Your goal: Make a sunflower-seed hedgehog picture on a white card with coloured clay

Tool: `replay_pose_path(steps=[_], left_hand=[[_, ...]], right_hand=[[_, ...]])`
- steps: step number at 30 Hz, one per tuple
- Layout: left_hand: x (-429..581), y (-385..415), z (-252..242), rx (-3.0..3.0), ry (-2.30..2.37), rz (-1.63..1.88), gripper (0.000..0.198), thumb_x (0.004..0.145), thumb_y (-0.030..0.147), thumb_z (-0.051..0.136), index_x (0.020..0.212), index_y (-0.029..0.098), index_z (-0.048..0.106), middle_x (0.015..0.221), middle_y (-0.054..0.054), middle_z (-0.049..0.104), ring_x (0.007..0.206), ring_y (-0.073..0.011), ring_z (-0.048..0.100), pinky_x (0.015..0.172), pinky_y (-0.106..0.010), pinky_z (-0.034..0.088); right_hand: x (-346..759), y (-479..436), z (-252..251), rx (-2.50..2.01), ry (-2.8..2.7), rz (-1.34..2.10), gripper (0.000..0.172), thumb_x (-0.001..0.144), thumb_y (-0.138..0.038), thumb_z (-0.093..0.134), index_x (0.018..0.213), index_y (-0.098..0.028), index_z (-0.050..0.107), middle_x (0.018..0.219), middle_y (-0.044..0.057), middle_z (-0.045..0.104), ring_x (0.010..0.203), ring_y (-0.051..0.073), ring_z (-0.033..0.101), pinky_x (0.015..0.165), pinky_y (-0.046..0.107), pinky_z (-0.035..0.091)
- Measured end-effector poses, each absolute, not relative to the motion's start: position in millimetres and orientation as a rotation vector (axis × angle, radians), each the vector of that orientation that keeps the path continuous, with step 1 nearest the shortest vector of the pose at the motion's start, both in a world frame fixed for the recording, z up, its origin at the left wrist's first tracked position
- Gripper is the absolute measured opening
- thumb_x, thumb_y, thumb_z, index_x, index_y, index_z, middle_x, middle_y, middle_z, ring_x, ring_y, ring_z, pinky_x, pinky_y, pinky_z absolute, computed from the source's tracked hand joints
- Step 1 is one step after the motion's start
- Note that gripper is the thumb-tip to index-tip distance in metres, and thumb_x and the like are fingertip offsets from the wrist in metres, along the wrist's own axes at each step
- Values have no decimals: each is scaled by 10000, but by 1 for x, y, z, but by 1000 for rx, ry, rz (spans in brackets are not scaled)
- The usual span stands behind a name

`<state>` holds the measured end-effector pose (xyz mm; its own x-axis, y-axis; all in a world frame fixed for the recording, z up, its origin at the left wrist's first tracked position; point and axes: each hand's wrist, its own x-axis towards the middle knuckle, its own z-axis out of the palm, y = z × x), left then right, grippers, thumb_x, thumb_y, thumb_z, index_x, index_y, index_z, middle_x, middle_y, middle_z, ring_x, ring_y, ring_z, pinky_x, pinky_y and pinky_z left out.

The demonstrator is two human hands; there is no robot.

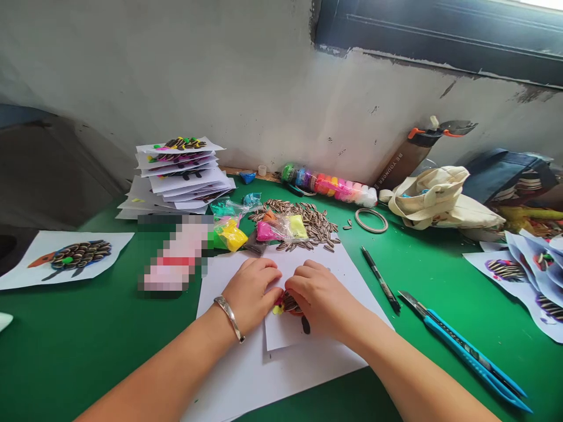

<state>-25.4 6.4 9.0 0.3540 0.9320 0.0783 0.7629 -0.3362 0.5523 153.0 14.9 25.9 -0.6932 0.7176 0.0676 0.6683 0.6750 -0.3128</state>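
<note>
A small sheet of white paper point(281, 340) lies on a larger white sheet point(233, 375). On it is a seed picture point(291, 303) with striped sunflower seeds, yellow and pink bits at its left and a black piece below. My left hand point(250, 287), with a silver bangle at the wrist, rests on the paper at the picture's left; its fingers are bent, with thumb and forefinger apart. Over the picture's right side, my right hand point(325, 299) has its fingers curled and closed at the seeds. Whatever lies between those fingertips is hidden.
Behind the hands are a pile of sunflower seeds point(312, 220) and bags of coloured clay point(231, 234). A pen point(380, 280) and a blue utility knife point(466, 351), blade showing, lie right. Stacked pictures point(180, 181) stand back left; a tape ring point(372, 220) and cloth bag point(435, 199) are back right.
</note>
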Motion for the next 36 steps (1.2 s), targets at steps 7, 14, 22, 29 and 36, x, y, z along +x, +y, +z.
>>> replay_pose_path(steps=[7, 14, 22, 29, 36], left_hand=[[-26, 5, 10, 2193, 1494, 534, 149, 783, 197, 575, 889, 190, 679, 1048, -50, 625, 977, -223, 533, 884, -367, 442], [-26, 4, 9, 2171, 1500, 541, 203, 771, 270, 629, 936, 169, 690, 1064, -64, 625, 999, -231, 536, 904, -368, 441], [-23, 2, 7, 2186, 1524, 555, 211, 759, 273, 632, 942, 182, 686, 1071, -63, 618, 1008, -240, 527, 900, -392, 446], [-20, 2, 4, 2213, 1549, 571, 191, 765, 240, 620, 941, 190, 674, 1061, -56, 618, 993, -233, 522, 886, -385, 447], [-23, 1, 4, 2213, 1533, 536, 211, 779, 257, 612, 973, 193, 668, 1083, -53, 614, 1011, -233, 517, 905, -383, 434]], right_hand=[[154, 17, 24, -1157, -2678, 404, 187, 828, -124, 526, 656, -170, 583, 654, 24, 548, 666, 147, 428, 596, 258, 307], [172, 21, 37, -1285, -2405, 434, 236, 884, -124, 449, 819, -201, 662, 734, 31, 563, 718, 149, 495, 625, 253, 351], [162, 13, 38, -1239, -2694, 371, 269, 832, -100, 483, 595, -166, 591, 649, 34, 547, 678, 143, 448, 613, 260, 320], [161, 10, 36, -1203, -2757, 324, 246, 844, -153, 487, 627, -171, 600, 662, 35, 557, 687, 149, 446, 631, 273, 314], [167, 14, 42, -1228, -2722, 362, 255, 856, -131, 468, 665, -172, 633, 675, 38, 567, 691, 148, 472, 646, 264, 341]])
